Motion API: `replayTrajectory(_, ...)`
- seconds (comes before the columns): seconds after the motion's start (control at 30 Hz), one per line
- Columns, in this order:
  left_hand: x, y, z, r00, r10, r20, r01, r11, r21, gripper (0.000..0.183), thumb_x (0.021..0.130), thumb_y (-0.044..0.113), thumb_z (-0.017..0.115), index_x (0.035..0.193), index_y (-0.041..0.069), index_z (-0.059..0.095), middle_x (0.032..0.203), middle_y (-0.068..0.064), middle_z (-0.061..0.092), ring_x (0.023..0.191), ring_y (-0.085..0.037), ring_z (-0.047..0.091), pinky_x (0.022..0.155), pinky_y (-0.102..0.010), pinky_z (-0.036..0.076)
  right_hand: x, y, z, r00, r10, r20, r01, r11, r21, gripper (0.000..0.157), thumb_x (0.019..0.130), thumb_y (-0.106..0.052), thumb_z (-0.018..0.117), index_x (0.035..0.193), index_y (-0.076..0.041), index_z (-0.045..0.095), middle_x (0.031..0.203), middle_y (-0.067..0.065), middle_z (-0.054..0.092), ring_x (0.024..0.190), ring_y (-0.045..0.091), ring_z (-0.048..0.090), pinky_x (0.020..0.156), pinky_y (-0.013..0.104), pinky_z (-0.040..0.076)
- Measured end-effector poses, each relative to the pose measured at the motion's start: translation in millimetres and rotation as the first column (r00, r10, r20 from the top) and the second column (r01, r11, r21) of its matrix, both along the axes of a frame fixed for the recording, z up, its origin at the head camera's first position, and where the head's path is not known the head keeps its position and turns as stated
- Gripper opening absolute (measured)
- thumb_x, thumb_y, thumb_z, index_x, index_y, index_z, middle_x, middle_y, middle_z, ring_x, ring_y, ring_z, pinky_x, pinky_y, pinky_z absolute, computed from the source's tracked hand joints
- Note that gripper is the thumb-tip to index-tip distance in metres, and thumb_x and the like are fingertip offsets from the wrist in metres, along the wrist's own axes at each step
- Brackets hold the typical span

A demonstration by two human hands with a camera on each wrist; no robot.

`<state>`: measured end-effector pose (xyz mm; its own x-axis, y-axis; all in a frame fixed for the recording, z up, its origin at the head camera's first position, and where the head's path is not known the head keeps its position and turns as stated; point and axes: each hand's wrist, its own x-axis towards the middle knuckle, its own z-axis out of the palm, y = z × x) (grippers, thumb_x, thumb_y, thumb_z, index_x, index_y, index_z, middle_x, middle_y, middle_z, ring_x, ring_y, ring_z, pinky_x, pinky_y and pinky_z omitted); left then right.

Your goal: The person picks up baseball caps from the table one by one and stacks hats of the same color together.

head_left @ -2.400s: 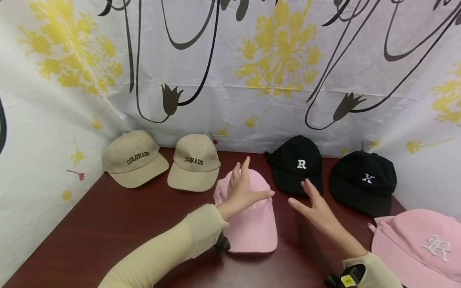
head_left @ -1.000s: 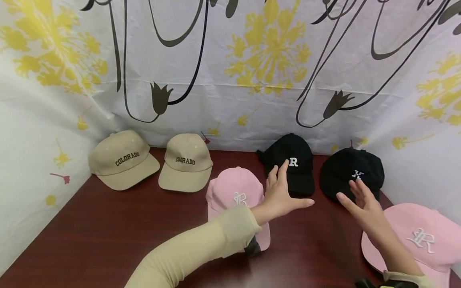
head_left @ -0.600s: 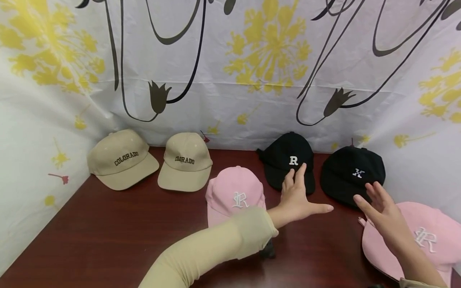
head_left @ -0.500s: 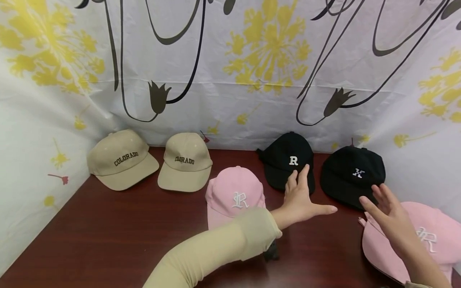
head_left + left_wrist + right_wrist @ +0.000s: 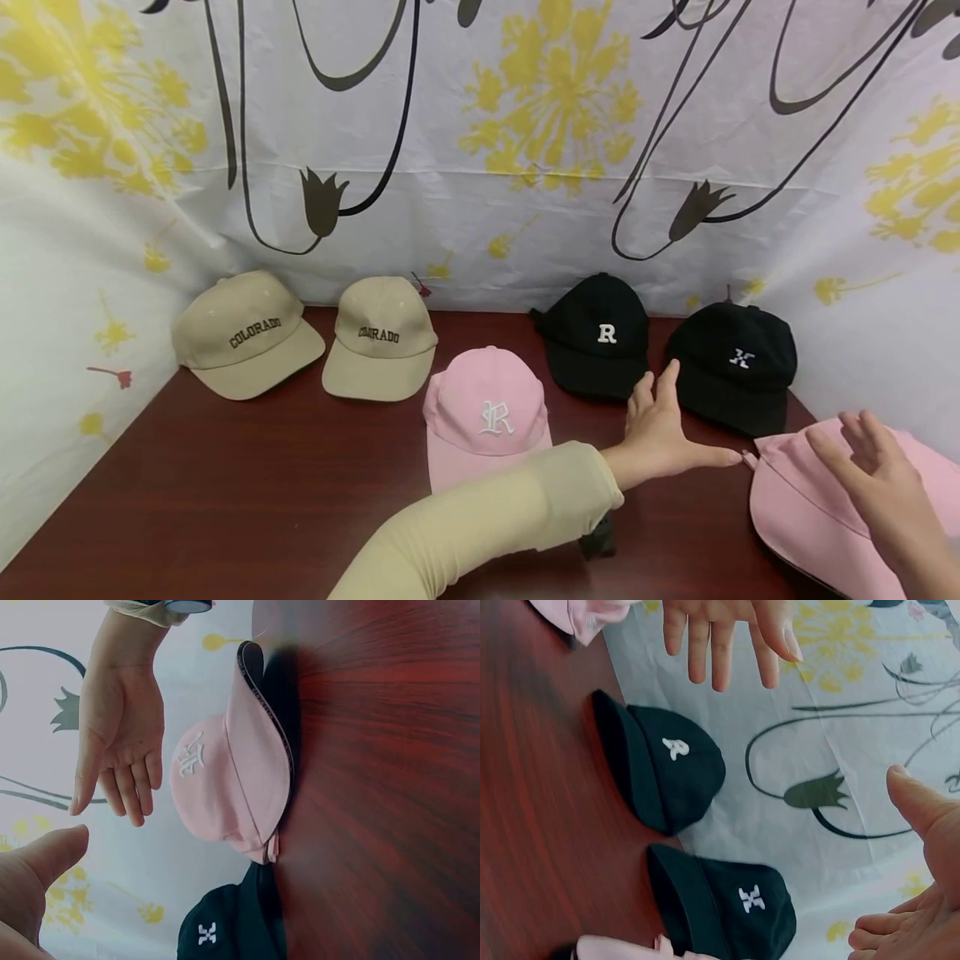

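Observation:
My left hand, fingers spread and thumb out, is over the table in front of the two black caps, holding nothing. Its fingertips overlap the brim edge of the black cap with a white R. My right hand, also empty with fingers apart, overlaps the right-hand pink cap in the head view. The left wrist view shows a gap between that hand and this pink cap. A second pink cap sits mid-table, its brim partly hidden by my left sleeve.
Two beige COLORADO caps, one at far left and one beside it, stand along the back. A black cap with a white X-like mark sits back right. Patterned white cloth walls in the dark red table.
Both hands have moved right, fingers spread throughout. The left has passed from over the middle pink cap to before the black caps, the right to over the right-hand pink cap. No cap has been moved.

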<state>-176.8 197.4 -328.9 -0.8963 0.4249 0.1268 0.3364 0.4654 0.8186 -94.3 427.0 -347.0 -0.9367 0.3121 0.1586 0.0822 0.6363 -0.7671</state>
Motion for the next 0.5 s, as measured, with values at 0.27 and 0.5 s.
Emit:
replayTrajectory(0.27,3.8,19.0,-6.9,1.0,0.014,0.011,-0.013,0.998,-0.062,0.109,0.061,0.047,0.084,0.145,0.037,0.016,0.144,0.007,0.021,0.131,-0.012,0.023,0.095,-0.031,0.037,10.3,25.1,-13.2,0.999,-0.035,-0.03,0.033,0.999,-0.04,0.078,0.099,-0.024,0.044,0.145,-0.018,-0.02,0.151,-0.01,-0.009,0.133,0.003,-0.007,0.096,0.003,0.007)
replayTrajectory(0.5,8.9,37.4,-15.3,0.997,0.041,0.063,-0.035,0.995,-0.093,0.108,0.059,0.048,0.084,0.144,0.039,0.018,0.142,0.01,0.023,0.129,-0.011,0.026,0.093,-0.03,0.039,9.5,79.1,-56.7,0.983,-0.129,-0.13,0.092,0.962,-0.257,0.084,0.097,-0.015,0.049,0.146,-0.023,-0.018,0.15,-0.016,-0.009,0.133,0.002,-0.013,0.102,0.014,-0.006)
